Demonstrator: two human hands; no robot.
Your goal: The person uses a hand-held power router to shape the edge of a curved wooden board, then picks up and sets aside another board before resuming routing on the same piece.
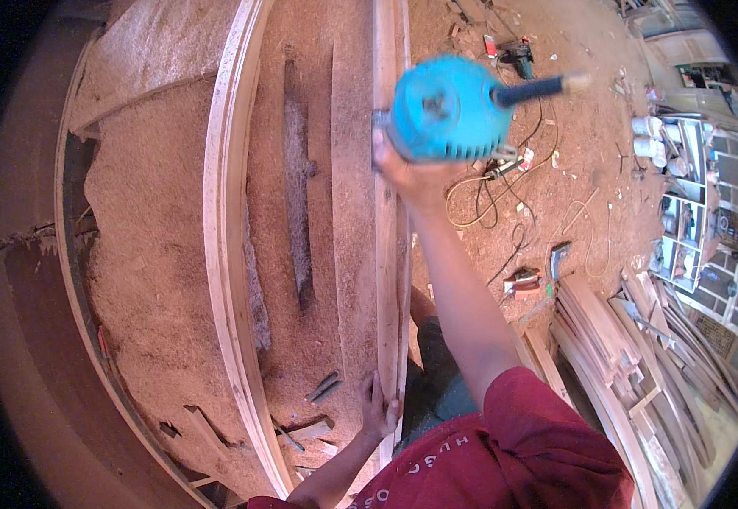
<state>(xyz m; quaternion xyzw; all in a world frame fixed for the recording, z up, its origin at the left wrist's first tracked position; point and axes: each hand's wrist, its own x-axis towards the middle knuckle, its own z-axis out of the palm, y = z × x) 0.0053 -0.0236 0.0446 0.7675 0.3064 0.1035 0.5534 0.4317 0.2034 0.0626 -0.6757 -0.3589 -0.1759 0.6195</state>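
My right hand (413, 176) is wrapped round a teal corded router (449, 110), whose motor end faces up and is slightly blurred. The router sits at the edge of a long, pale wooden bar (392, 280) running away from me. Its bit and base are mostly hidden. Closer to my body, my left hand (377, 413) grips the same bar, with the fingers closed around its side.
A second long wooden bar (225, 170) lies to the left. Sawdust covers the surface, with offcuts (309, 428) near my left forearm. To the right are another power tool (519, 59), tangled cords (483, 199), stacked boards (606, 365) and shelving (687, 204).
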